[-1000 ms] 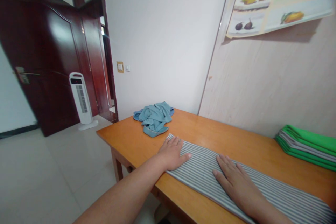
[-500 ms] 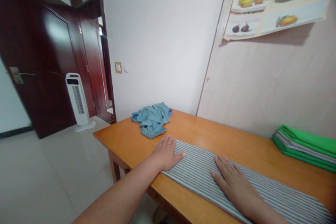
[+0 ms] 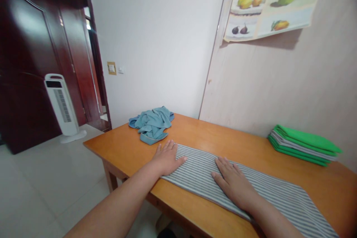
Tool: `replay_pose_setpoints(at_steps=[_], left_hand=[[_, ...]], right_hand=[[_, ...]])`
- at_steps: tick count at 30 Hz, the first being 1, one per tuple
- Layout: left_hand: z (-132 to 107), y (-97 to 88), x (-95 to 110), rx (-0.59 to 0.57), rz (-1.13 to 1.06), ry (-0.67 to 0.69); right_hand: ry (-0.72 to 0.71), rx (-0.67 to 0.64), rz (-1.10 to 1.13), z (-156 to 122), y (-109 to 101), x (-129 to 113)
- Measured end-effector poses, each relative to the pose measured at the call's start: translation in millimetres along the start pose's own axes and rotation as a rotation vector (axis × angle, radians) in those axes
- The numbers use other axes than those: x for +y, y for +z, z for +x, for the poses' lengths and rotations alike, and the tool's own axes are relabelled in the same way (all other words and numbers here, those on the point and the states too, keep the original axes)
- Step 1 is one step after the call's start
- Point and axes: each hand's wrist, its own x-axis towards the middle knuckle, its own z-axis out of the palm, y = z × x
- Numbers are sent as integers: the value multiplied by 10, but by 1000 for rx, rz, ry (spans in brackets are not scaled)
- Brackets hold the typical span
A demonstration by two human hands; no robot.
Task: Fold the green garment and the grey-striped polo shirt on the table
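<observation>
A long grey-and-white striped cloth (image 3: 200, 171) lies folded into a narrow strip along the front of an orange wooden table (image 3: 228, 145). My left hand (image 3: 166, 158) rests flat on the strip's far left end, fingers stretched out. My right hand (image 3: 233, 183) lies flat on the middle of the strip, fingers spread, palm down. Neither hand grips anything.
A crumpled blue cloth (image 3: 152, 123) sits at the table's far left corner. A stack of folded green and grey cloths (image 3: 302, 145) lies at the back right by the wall. A white tower fan (image 3: 61, 106) stands on the tiled floor beside a dark red door (image 3: 25, 63).
My left hand has slid a little left towards the strip's end. The camera has turned right, so everything sits further left in view. Both hands stay flat on the cloth.
</observation>
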Motion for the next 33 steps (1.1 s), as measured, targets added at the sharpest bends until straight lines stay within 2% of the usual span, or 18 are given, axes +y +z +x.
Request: replay_pose_setpoints(at_steps=[5, 8, 12, 15, 26, 33], left_hand=[[46, -55, -8, -57, 13, -8], [58, -93, 63, -61, 38, 3], [28, -82, 234, 10, 29, 117], [-5, -38, 301, -5, 6, 167], [4, 65, 234, -3, 9, 167], [16, 2, 284, -14, 32, 164]], right_hand=[[9, -19, 15, -4, -45, -29], [13, -35, 7, -1, -60, -40], [5, -33, 13, -3, -59, -36], [4, -31, 20, -7, -52, -30], [-3, -32, 41, -18, -97, -51], [12, -41, 87, -44, -176, -79]])
